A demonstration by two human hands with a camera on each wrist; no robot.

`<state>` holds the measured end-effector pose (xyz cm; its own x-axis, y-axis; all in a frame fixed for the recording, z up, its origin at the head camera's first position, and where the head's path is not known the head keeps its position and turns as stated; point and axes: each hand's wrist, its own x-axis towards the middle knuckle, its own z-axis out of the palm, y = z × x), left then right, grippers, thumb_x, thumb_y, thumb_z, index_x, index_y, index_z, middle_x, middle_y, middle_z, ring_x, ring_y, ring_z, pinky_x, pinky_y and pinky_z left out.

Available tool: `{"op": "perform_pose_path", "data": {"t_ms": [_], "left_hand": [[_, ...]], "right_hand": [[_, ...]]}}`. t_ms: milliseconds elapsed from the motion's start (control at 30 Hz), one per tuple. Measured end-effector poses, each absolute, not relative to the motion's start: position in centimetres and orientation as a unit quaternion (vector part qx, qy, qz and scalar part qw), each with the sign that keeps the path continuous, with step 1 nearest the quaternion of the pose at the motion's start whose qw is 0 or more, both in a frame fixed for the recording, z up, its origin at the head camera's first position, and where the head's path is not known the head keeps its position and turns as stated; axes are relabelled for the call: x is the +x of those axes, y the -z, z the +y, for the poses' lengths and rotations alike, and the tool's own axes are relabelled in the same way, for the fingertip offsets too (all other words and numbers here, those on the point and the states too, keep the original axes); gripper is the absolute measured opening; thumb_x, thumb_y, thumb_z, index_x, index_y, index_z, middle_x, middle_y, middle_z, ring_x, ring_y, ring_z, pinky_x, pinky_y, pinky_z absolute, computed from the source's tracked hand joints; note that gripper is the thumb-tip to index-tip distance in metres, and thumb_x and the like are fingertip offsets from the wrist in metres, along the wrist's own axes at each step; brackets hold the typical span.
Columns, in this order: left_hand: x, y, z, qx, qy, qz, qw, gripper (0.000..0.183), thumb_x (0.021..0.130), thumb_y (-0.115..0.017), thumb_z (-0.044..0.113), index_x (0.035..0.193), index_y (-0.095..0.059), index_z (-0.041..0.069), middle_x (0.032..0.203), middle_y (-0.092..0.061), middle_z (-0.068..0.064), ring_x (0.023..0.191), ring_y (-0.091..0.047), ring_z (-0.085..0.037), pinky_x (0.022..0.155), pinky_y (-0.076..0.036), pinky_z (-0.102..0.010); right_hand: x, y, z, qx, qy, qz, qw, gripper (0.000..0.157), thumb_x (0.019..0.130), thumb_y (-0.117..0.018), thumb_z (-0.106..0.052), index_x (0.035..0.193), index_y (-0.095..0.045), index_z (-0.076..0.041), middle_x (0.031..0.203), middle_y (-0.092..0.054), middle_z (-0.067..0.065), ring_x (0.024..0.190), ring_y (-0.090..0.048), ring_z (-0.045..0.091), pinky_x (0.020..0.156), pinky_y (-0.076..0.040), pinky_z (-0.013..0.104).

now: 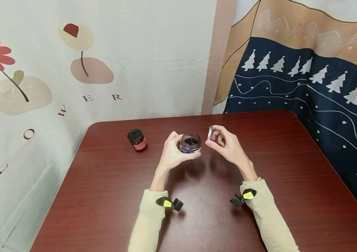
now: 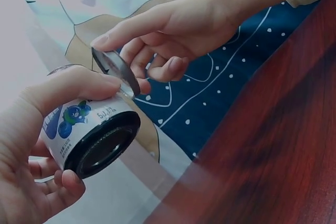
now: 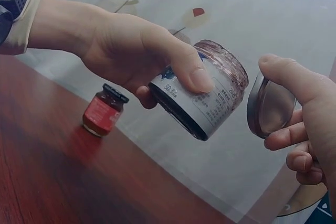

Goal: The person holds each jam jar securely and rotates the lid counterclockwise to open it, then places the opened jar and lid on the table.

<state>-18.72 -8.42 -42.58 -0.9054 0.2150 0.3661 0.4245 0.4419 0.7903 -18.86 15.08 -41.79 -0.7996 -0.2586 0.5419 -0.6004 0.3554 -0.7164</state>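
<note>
A glass jam jar (image 1: 190, 143) with a blueberry picture on its white label has its mouth uncovered, and dark contents show inside. My left hand (image 1: 172, 153) grips it round the side, held above the table. In the left wrist view the jar (image 2: 94, 129) is tilted, its dark base toward the camera. Just to the right, my right hand (image 1: 227, 144) pinches a round metal lid (image 1: 210, 133) by its edge, on end and apart from the jar's rim in the head view. The lid (image 3: 270, 106) also shows in the right wrist view.
A second jar (image 1: 137, 140) with a black lid and red label stands on the dark red wooden table (image 1: 109, 210), left of my left hand. Behind the table hang a pale flower-printed cloth (image 1: 159, 63) and a navy tree-printed cloth (image 1: 279, 84). Each wrist wears a small camera.
</note>
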Motion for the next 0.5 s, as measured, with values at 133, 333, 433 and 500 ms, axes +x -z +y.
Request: {"op": "perform_pose_path", "data": {"t_ms": [133,333,433,500], "left_hand": [[-18.8,42.7,-8.2,-0.186,0.488,-0.845,0.112,0.051,0.060,-0.097,0.035,0.102,-0.076,0.015,0.087,-0.046,0.000,0.082,-0.045,-0.015,0.071,-0.041,-0.033],[-19.0,43.1,-8.1,-0.174,0.482,-0.850,0.121,0.053,0.061,-0.096,0.036,0.104,-0.076,0.014,0.088,-0.047,-0.001,0.083,-0.047,-0.016,0.074,-0.042,-0.033],[-19.1,43.3,-8.0,-0.171,0.479,-0.852,0.123,0.056,0.061,-0.096,0.036,0.107,-0.075,0.012,0.089,-0.047,-0.001,0.083,-0.047,-0.017,0.074,-0.042,-0.034],[-19.1,43.5,-8.0,-0.168,0.480,-0.852,0.123,0.057,0.060,-0.096,0.036,0.107,-0.075,0.011,0.089,-0.047,-0.002,0.083,-0.047,-0.018,0.074,-0.042,-0.034]], "right_hand": [[-17.9,40.3,14.7,0.267,-0.501,-0.806,0.167,0.044,0.084,-0.078,-0.001,0.121,-0.056,0.004,0.089,-0.060,0.019,0.063,-0.043,0.031,0.058,-0.032,0.027],[-18.7,41.3,14.7,0.259,-0.501,-0.811,0.158,0.046,0.084,-0.078,-0.001,0.123,-0.055,0.006,0.090,-0.060,0.021,0.062,-0.042,0.032,0.058,-0.031,0.028],[-19.6,42.5,14.9,0.254,-0.500,-0.814,0.153,0.049,0.083,-0.079,0.001,0.125,-0.055,0.005,0.090,-0.062,0.022,0.062,-0.042,0.034,0.057,-0.031,0.029],[-20.1,43.2,15.1,0.251,-0.499,-0.815,0.153,0.050,0.082,-0.080,0.000,0.126,-0.055,0.002,0.091,-0.062,0.020,0.061,-0.042,0.032,0.057,-0.031,0.030]]}}
